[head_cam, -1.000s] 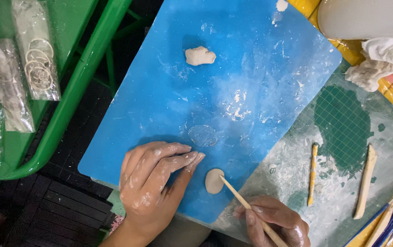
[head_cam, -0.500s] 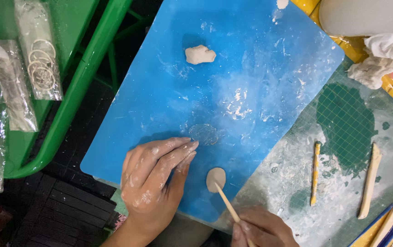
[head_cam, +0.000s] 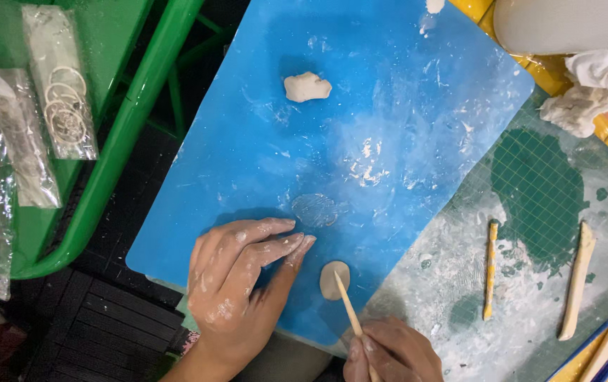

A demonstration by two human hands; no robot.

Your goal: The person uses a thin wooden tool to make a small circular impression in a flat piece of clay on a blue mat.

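Just beyond the right hand (head_cam: 392,351), at the near edge of the blue mat (head_cam: 403,92), lies a small flat disc of pale clay (head_cam: 334,279). The right hand is closed around a thin wooden stick (head_cam: 350,311), gripping it low between fingers and thumb, and the stick's tip rests on the disc. Beside it, the left hand (head_cam: 237,283) lies flat on the mat with its fingers straight and together, palm down, holding nothing; its fingertips (head_cam: 297,244) end just short of the disc, close but apart from it. The hand is smeared with dried clay.

Compared with half a second ago, the arrangement has hardly changed: the left hand lies flat in the same spot, the stick's tip is on the disc as before, and the disc has not shifted on the mat. A second ago the stick met the disc at a shallower slant, from further to the right.

Far beyond the left hand's fingers sits a rough lump of clay (head_cam: 307,86). Out past the right hand, on the clay-smeared green cutting mat (head_cam: 541,184), lie two wooden modelling tools (head_cam: 577,279), well apart from both hands.
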